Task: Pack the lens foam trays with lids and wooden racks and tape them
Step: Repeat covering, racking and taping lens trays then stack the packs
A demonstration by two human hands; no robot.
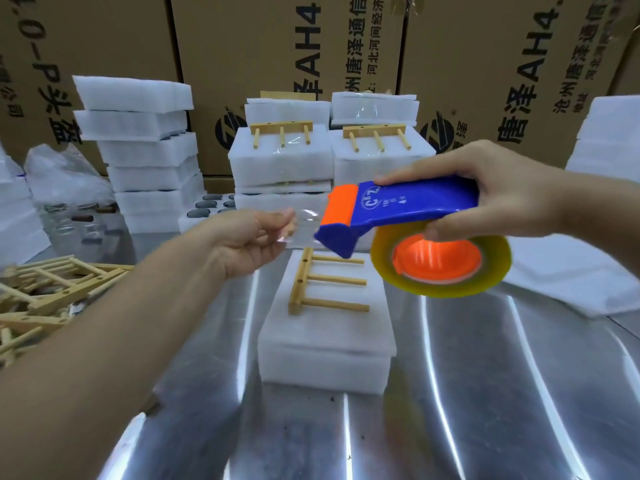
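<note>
The right grip [485, 192] curls round the blue-and-orange tape dispenser [398, 209], held above the desk [485, 375] at one o'clock of the lidded foam tray [329, 341]. The left grip [249, 237] pinches the clear tape end [306, 225] stretching from its blade (thumb against fingertips). A wooden rack [325, 282] lies on the lid, untaped; taped packs [280, 157] stand at twelve o'clock.

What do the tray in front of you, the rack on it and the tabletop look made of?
Tray: soft white foam, matte, fuzzy edges. Rack: pale bare wood, apparently; round dowel pegs in a drilled bar. Tabletop: polished metal, probably stainless steel; it mirrors the lights.
</note>
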